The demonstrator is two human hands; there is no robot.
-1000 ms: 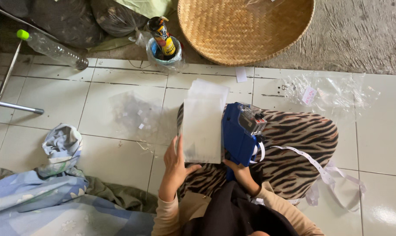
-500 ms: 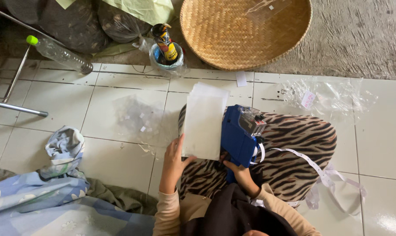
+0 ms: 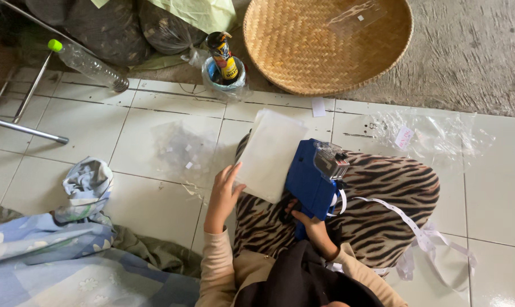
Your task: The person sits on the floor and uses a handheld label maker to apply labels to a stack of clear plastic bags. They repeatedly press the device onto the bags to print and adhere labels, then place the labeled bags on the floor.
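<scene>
My left hand (image 3: 224, 193) holds the near edge of a white plastic pouch (image 3: 270, 152) that rests on my zebra-striped lap (image 3: 382, 210). My right hand (image 3: 308, 222) grips the handle of a blue label gun (image 3: 314, 179), whose head lies against the pouch's right edge. A white strip of label backing (image 3: 408, 222) trails from the gun across my knee to the tiled floor.
A round woven tray (image 3: 325, 42) lies on the floor ahead. A bottle stands in a small blue tub (image 3: 224, 71) beside it. Clear plastic bags (image 3: 433, 136) lie at the right, and another clear bag (image 3: 183, 150) at the left. A plastic bottle (image 3: 87, 63), a metal frame (image 3: 24, 128) and bedding (image 3: 70, 256) are left.
The pouch and label gun stay on my lap with little shift; the view has tilted slightly, so the tray and bottle sit lower in the picture.
</scene>
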